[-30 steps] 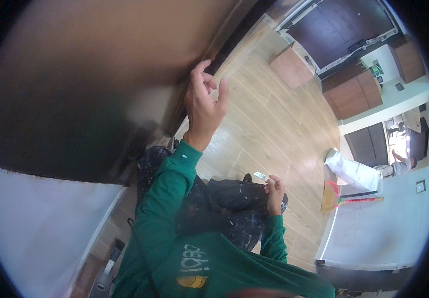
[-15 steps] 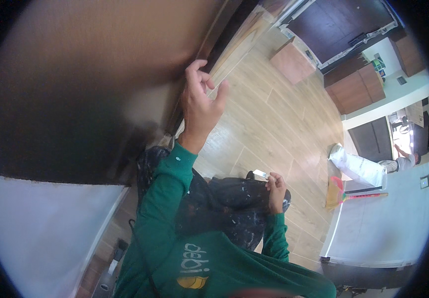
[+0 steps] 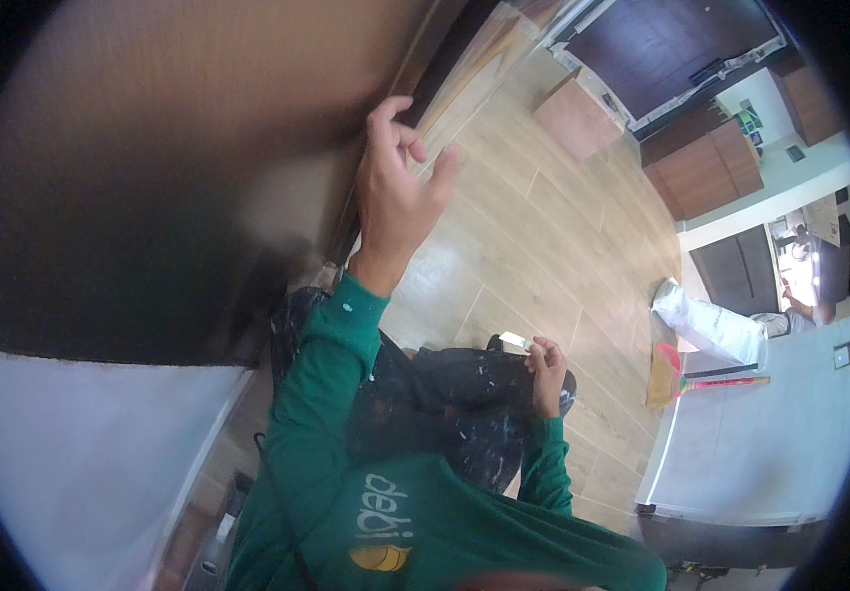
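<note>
My left hand (image 3: 401,202) is raised beside the edge of a large dark brown wooden panel (image 3: 198,148). Its fingers are bent and its thumb stands apart, with nothing visible between them. The fingertips are close to the panel's edge; whether they touch it I cannot tell. Over my right knee, my right hand (image 3: 547,382) pinches a small flat piece, whitish and shiny like a blade (image 3: 516,341), which points to the left. Its exact kind is too small to make out. Both arms wear green sleeves, and my dark trousers (image 3: 435,414) carry paint-like specks.
Wood-look floor tiles (image 3: 504,246) stretch ahead. A pale wooden box (image 3: 580,118) stands far off near brown cabinets (image 3: 706,172). At right are a white sack (image 3: 711,323), a broom (image 3: 663,379) and a white wall (image 3: 770,433). Another person (image 3: 794,320) is in the background.
My left hand has risen slightly along the panel's edge, its fingers still bent. My right hand and the small flat piece have hardly moved.
</note>
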Demonstrator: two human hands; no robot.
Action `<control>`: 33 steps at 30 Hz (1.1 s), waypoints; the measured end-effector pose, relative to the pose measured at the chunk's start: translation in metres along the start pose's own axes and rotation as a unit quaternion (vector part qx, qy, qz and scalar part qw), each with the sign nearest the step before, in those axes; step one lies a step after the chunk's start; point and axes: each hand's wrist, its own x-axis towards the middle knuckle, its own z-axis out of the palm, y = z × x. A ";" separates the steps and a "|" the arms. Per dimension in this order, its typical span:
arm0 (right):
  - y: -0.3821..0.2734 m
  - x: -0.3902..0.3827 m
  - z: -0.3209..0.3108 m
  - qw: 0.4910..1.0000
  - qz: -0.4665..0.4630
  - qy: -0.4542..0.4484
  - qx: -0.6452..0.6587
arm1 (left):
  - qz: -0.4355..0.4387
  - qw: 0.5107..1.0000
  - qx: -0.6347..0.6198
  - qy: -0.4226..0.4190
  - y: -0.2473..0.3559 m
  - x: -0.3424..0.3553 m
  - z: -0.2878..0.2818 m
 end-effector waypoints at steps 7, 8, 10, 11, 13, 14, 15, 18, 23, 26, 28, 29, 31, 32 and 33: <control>0.003 -0.001 0.001 0.999 -0.031 -0.006 0.023 | 0.001 1.000 0.018 -0.025 -0.003 -0.003 -0.004; 0.003 -0.001 0.001 1.000 -0.019 0.002 0.016 | 0.000 0.999 0.029 -0.024 -0.004 -0.003 -0.003; 0.004 -0.001 -0.001 1.000 0.000 0.009 0.009 | 0.015 0.998 0.054 -0.019 -0.006 -0.008 -0.002; 0.006 0.000 -0.001 1.000 -0.010 0.002 0.017 | -0.001 0.998 0.064 -0.023 -0.007 -0.014 -0.004; 0.008 -0.001 -0.001 1.000 -0.003 0.008 0.029 | -0.006 0.995 0.097 -0.030 -0.008 -0.028 -0.012; 0.009 -0.002 -0.001 1.000 -0.013 0.007 0.027 | 0.007 0.992 0.118 -0.032 -0.008 -0.032 -0.013; 0.009 -0.002 -0.002 1.000 -0.010 0.007 0.024 | 0.019 0.989 0.140 -0.033 -0.008 -0.035 -0.015; 0.009 -0.004 -0.003 1.000 -0.013 0.008 0.026 | 0.030 0.985 0.166 -0.047 -0.004 -0.034 -0.013; 0.004 -0.007 -0.001 1.000 -0.019 0.012 0.007 | 0.009 0.986 0.150 -0.076 0.007 -0.012 -0.012; 0.002 -0.007 0.002 1.000 -0.020 0.011 0.017 | -0.019 0.981 0.165 -0.102 0.014 -0.015 -0.020; 0.001 -0.008 0.002 1.000 -0.017 0.014 0.003 | -0.048 0.972 0.199 -0.118 0.017 -0.021 -0.022; 0.002 -0.008 0.003 0.999 -0.033 0.016 -0.006 | -0.053 0.969 0.206 -0.123 0.016 -0.020 -0.023; 0.003 -0.009 0.003 0.999 -0.036 0.007 0.017 | 0.026 0.979 0.171 -0.111 0.014 -0.011 -0.020; 0.003 -0.009 0.002 0.999 -0.031 0.003 0.029 | 0.045 0.981 0.158 -0.108 0.013 -0.007 -0.018; 0.004 -0.010 0.001 0.999 -0.038 0.001 0.009 | 0.023 0.982 0.148 -0.113 0.012 -0.006 -0.018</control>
